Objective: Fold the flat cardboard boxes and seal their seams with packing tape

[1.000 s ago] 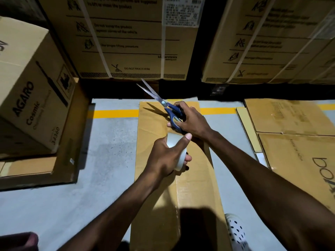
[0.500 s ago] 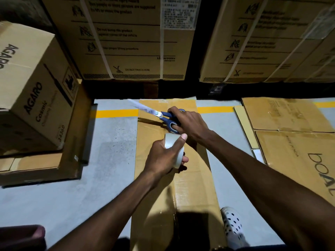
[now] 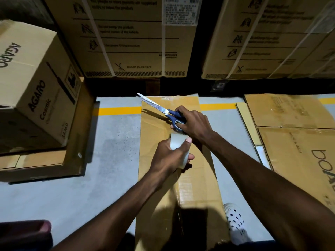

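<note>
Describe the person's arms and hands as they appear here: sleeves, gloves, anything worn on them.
Both arms are bare along all that shows, with no sleeve edge in view. The left hand and the right hand wear no gloves. No watch, band or ring shows on either wrist or on the fingers that can be seen. The left thumb's nail is short and unpainted.

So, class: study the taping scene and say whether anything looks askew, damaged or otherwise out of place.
Nothing stands out. The left hand grips the tape roll over the flat cardboard box, and the right hand holds blue-handled scissors just above it. The other flattened cartons lie flat on the floor.
</note>
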### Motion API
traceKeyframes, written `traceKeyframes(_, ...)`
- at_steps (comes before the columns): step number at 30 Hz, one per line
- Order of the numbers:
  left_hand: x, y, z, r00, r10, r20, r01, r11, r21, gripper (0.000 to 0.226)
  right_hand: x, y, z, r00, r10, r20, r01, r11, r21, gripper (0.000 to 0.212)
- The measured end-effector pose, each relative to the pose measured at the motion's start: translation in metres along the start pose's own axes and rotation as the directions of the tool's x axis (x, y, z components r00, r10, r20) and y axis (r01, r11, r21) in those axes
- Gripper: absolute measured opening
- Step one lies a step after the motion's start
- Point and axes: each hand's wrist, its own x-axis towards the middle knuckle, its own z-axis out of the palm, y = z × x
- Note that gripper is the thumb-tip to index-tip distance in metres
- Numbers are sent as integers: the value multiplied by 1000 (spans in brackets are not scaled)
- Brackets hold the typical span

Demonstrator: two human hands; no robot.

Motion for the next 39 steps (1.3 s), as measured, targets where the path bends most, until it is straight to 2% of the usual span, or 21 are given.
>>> traceKeyframes(4,-14,-12,2,999,-16,-37,13,997,-77,28,3,-6,-4,999,28,37,-25,997,-79,51)
traceKeyframes(8,-22,-14,-2,999,52,-3,-52,998,-34,37,-1,-19,-11,998,7,55,1,989,-149,38)
traceKeyframes(11,-23,-14,-3,997,79,2,-79,997,-14,49,-15,-22,-13,992,-24,121,25,1000,-5,32)
traceKeyframes(14,-23,-10,-4,997,79,1,-79,997,-6,49,-26,-21,-16,983,3,186,-27,992,127,32)
traceKeyframes(21,-43,-28,9,992,27,-121,-32,998,-45,33,-39,-23,1,996,29,89,-35,997,63,46)
traceKeyframes(25,-45,-33,3,993,82,-79,-84,996,-14,41,-40,-27,0,996,32,80,-30,999,-14,43)
traceKeyframes(26,-46,-34,3,993,96,-67,-97,995,-10,44,-40,-28,-1,995,38,94,-39,999,6,42)
traceKeyframes(28,-47,-35,2,993,109,-53,-110,994,-24,48,-41,-29,-7,979,88,182,-127,969,213,40)
traceKeyframes(30,-45,-34,0,994,101,-32,-102,995,-23,50,-41,-27,-15,933,124,337,-276,848,453,37)
traceKeyframes(31,-44,-33,-1,995,100,-19,-100,995,-9,50,-43,-25,-17,917,111,383,-307,811,499,34)
traceKeyframes(39,-45,-38,1,992,117,-43,-117,993,4,45,-48,-23,-17,898,130,420,-344,803,487,41)
